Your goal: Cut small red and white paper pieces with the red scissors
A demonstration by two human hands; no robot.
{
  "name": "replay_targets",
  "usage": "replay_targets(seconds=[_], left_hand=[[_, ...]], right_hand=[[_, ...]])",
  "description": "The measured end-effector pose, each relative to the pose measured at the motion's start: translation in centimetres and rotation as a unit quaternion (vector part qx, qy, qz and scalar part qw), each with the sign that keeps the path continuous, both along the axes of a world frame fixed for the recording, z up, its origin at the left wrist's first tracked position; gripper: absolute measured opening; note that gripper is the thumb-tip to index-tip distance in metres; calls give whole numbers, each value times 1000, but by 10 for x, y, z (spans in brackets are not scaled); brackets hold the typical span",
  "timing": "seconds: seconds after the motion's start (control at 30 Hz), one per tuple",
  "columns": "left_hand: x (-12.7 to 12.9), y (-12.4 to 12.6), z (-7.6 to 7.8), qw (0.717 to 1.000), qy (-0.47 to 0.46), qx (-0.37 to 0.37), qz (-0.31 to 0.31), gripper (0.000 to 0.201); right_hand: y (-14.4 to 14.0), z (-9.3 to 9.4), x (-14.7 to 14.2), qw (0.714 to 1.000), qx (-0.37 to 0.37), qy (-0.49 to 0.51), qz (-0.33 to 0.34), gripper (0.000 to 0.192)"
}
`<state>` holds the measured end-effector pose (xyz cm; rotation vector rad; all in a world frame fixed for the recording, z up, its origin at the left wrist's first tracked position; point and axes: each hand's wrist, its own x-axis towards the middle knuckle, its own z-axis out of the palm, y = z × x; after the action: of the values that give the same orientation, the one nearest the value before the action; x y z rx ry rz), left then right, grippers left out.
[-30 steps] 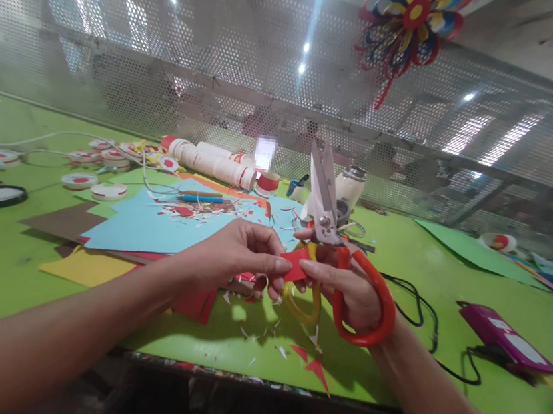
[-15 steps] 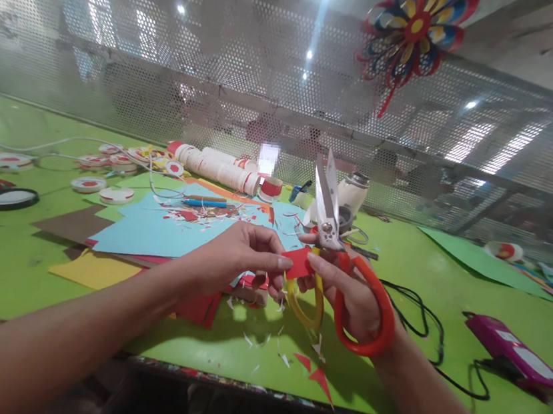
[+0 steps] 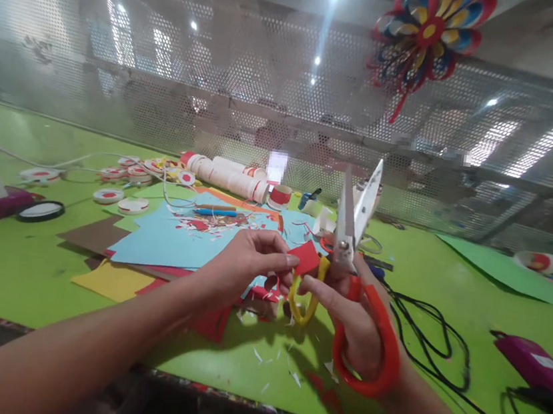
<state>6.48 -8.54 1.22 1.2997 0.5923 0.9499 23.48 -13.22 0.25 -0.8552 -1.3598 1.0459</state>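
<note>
Between thumb and fingers, my left hand (image 3: pixel 263 259) pinches a small piece of red paper (image 3: pixel 304 257). My right hand (image 3: pixel 351 317) has the scissors (image 3: pixel 347 242) around it, with one orange handle loop over the hand and a yellow loop beside the fingers. The blades point up and away and stand apart. My right thumb lies just below the red paper and no longer presses on it. Beneath both hands, white and red paper scraps (image 3: pixel 296 378) are strewn over the green table (image 3: pixel 217 361).
Stacked coloured sheets (image 3: pixel 151 245) lie left of centre, with a blue pen (image 3: pixel 215 212) on top. White tape rolls (image 3: pixel 229 180) stand behind them. A black cable (image 3: pixel 441 382) runs to a purple power strip (image 3: pixel 534 366) at right. A magnifier-like black ring (image 3: pixel 41 210) lies left.
My right thumb has let go of the red paper, which stays in my left hand. The scissor blades have opened wider and tilted right. The view has shifted left.
</note>
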Motion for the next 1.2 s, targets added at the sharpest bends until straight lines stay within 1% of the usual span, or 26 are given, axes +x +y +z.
replay_targets(seconds=[0.07,0.17,0.23,0.3,0.4,0.47,0.53,0.67,0.77,0.83,0.9,0.97,1.03,1.07,1.2], left_hand=[[3,-3,-1,1000,-5,1,4,18],[5,-4,-2,999,-25,1,27,18],[5,-4,-2,998,-43,5,49,19],[7,-3,-3,995,-59,10,74,20],[10,-2,-5,994,-65,5,88,20],[12,-3,-6,994,-63,-1,86,21],[14,-6,-7,995,-46,-11,83,21],[15,-11,-10,997,-5,-36,66,21],[17,-10,-15,997,-13,-41,62,22],[18,-9,-17,996,-29,-26,74,23],[19,-7,-17,994,-51,-6,92,23],[19,-7,-15,992,-73,5,106,23],[16,-8,-12,992,-69,1,101,22],[15,-9,-10,994,-58,-6,92,22],[11,-13,-9,997,-23,-29,60,25]], right_hand=[[1,-2,-2,1000,5,7,-16,49],[5,-4,0,998,-7,50,-41,39],[8,-4,3,994,-4,89,-64,42],[9,-3,4,990,20,102,-97,47],[6,-2,2,985,69,37,-151,51],[2,-2,-2,982,88,-20,-166,51],[-1,-2,-5,981,92,-45,-165,51],[-3,-3,-9,986,56,-26,-153,55],[-2,-3,-8,991,30,1,-127,61],[-1,-5,-7,993,21,10,-116,63],[1,-6,-7,992,26,16,-125,61],[4,-8,-5,987,43,32,-151,57],[8,-8,-3,983,48,57,-166,55],[9,-8,-3,983,43,71,-164,55],[7,-4,-5,988,-6,122,-94,62]])
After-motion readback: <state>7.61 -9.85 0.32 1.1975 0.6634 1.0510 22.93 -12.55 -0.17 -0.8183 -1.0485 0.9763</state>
